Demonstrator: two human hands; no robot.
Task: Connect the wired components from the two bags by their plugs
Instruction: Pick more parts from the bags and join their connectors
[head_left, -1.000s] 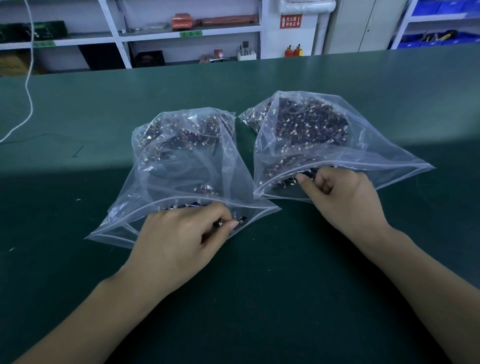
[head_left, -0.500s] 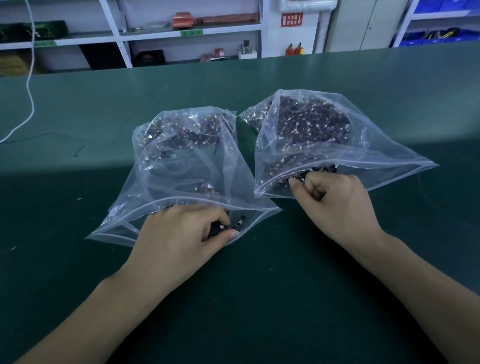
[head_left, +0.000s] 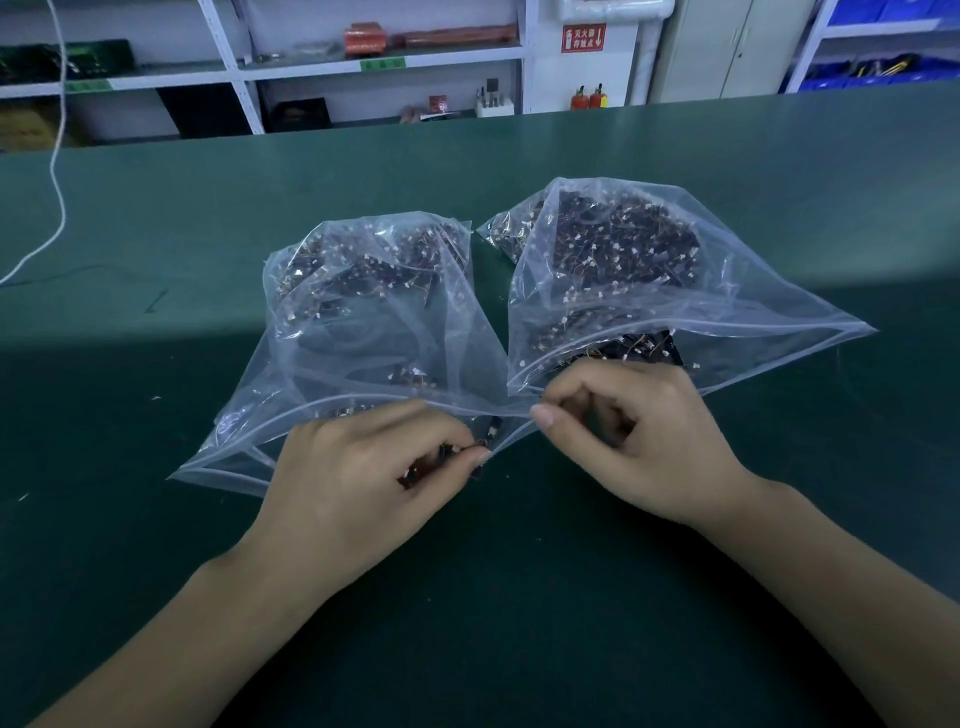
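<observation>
component (head_left: 451, 457) pinched in left hand (head_left: 363, 483) fingers | right hand (head_left: 634, 436) curled, contents unclear

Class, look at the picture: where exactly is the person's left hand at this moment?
In the head view, the left hand is left of centre at the mouth of the left bag, pinching small dark components.

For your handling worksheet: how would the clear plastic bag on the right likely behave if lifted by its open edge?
The clear plastic zip bag on the right would probably sag and fold, since its thin film already lies creased. Its small dark wired components, heaped at the far end, might slide toward the mouth. It probably feels slippery, being glossy.
</observation>
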